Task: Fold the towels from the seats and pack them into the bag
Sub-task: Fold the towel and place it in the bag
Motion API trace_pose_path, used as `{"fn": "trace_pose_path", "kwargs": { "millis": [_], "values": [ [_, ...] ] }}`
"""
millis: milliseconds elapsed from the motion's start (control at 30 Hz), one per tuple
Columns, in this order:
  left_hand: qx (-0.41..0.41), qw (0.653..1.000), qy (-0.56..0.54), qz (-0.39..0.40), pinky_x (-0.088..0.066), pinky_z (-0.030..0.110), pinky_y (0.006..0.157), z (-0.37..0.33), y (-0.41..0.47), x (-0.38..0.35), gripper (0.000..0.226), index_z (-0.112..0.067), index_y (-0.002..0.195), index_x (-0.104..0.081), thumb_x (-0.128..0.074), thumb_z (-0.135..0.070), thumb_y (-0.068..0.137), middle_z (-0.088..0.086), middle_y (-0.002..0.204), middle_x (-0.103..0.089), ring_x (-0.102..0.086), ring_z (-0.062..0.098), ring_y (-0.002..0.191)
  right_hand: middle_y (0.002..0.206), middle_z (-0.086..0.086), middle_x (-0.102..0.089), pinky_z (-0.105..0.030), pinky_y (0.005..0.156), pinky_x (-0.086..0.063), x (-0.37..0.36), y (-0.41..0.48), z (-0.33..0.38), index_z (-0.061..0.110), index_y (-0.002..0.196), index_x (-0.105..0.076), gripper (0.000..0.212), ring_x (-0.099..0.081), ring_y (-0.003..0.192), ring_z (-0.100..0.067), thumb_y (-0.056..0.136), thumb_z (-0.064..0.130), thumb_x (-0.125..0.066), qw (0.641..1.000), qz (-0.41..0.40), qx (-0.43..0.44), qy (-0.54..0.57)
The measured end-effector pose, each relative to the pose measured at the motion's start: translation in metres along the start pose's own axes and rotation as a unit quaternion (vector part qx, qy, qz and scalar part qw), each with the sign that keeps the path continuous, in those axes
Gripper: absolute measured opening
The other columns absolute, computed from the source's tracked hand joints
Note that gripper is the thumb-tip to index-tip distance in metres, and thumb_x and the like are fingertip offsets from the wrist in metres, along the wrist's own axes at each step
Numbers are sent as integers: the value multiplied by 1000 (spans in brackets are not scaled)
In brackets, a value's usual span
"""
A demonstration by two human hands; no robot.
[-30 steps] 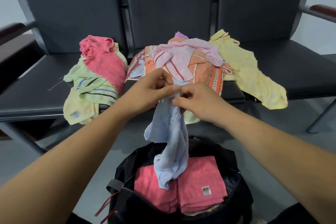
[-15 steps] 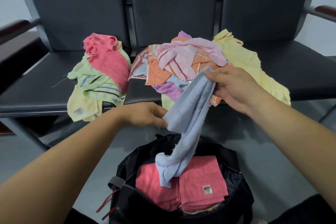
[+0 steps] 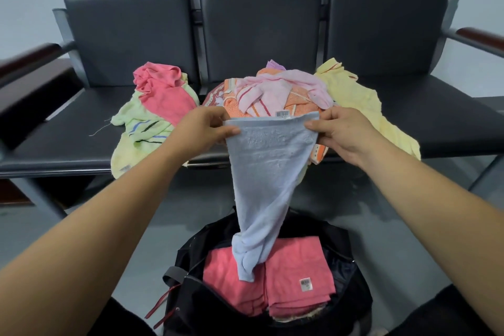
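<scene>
Above the bag (image 3: 354, 262): left hand (image 3: 203, 131) and right hand (image 3: 341, 133) each pinch a top corner of the blue towel (image 3: 267, 172), fingers (image 3: 229, 131) curled on the cloth. Its tail touches the folded pink towel (image 3: 297, 270) inside the bag. Beyond the bag, loose towels (image 3: 272, 95) lie on the seats (image 3: 54, 150).

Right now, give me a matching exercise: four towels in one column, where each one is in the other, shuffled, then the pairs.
Towels:
1. blue towel
2. folded pink towel
3. yellow towel
4. green striped towel

Places:
A. on the left seat
B. inside the bag
C. pinched between left hand and right hand
D. on the right seat

Pairs: 1-C, 2-B, 3-D, 4-A.
</scene>
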State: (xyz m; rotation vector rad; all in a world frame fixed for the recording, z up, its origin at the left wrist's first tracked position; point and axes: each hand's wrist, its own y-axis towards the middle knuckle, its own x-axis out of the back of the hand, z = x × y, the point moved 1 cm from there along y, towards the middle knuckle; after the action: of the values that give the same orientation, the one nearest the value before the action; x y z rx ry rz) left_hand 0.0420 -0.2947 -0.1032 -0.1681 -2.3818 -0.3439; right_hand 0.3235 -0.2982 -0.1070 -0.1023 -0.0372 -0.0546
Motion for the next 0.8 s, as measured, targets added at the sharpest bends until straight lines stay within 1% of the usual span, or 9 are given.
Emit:
{"fn": "trace_pose_path", "kwargs": {
  "millis": [200, 300, 400, 467, 500, 567, 600, 700, 800],
  "values": [
    [-18, 997, 48, -65, -57, 36, 69, -65, 29, 63, 22, -21, 72, -64, -80, -28, 85, -4, 67, -71, -69, 16, 66, 93, -18, -68, -36, 72, -64, -2, -2, 85, 3, 92, -60, 16, -72, 88, -31, 88, -12, -66, 996, 6, 82, 35],
    [-78, 982, -139, -99, -59, 32, 78, -122, 32, 110, 18, -17, 76, -67, -79, -25, 86, 6, 78, -68, -64, 15, 73, 100, -19, -72, -39, 84, -62, 3, -8, 157, -4, 104, -67, 15, -72, 94, -30, 92, -7, -60, 979, 82, 143, 116],
    [-125, 943, -307, 1, -58, 27, 77, -160, 26, 140, 15, -16, 73, -65, -74, -19, 84, 5, 76, -64, -63, 14, 73, 132, -17, -64, -41, 105, -52, 18, -23, 208, 1, 129, -63, 36, -62, 125, -28, 94, 11, -61, 943, 223, 142, 203],
    [-105, 980, -167, 11, -55, 24, 75, -164, 24, 145, 18, -11, 77, -66, -78, -22, 82, 8, 77, -67, -65, 12, 72, 123, -11, -70, -39, 100, -52, 21, -25, 214, 6, 121, -69, 30, -67, 115, -23, 92, 13, -65, 962, 204, 147, 109],
    [-98, 992, -77, -26, -55, 23, 75, -161, 25, 146, 22, -8, 80, -67, -80, -25, 83, 11, 79, -70, -65, 11, 73, 110, -8, -74, -37, 92, -49, 21, -23, 211, 8, 109, -73, 23, -69, 100, -21, 87, 14, -72, 977, 138, 158, 22],
    [-87, 991, -48, -89, -60, 29, 84, -157, 26, 145, 31, -4, 86, -68, -81, -32, 84, 16, 88, -74, -69, 14, 80, 92, -2, -76, -35, 85, -42, 20, -21, 205, 13, 92, -75, 14, -64, 84, -16, 79, 16, -80, 982, 13, 182, -47],
    [-86, 989, -71, -102, -59, 35, 90, -156, 25, 143, 32, -2, 88, -67, -80, -32, 85, 16, 91, -75, -71, 17, 85, 92, -1, -76, -35, 86, -44, 20, -22, 203, 13, 92, -74, 12, -65, 86, -16, 82, 16, -80, 982, 1, 187, -26],
    [-88, 979, -143, -112, -61, 37, 84, -159, 21, 135, 21, -4, 90, -62, -72, -23, 93, 13, 92, -76, -75, 23, 88, 104, -12, -75, -42, 96, -56, 17, -28, 205, 3, 107, -71, 21, -71, 99, -25, 88, 13, -74, 974, 57, 204, 85],
    [-88, 970, -193, -120, -62, 37, 77, -164, 18, 127, 17, -7, 93, -62, -70, -22, 95, 11, 90, -75, -75, 20, 81, 100, -10, -72, -45, 93, -58, 12, -36, 203, 9, 99, -67, 8, -69, 98, -26, 91, 11, -69, 955, 136, 211, 157]
  ]
}}
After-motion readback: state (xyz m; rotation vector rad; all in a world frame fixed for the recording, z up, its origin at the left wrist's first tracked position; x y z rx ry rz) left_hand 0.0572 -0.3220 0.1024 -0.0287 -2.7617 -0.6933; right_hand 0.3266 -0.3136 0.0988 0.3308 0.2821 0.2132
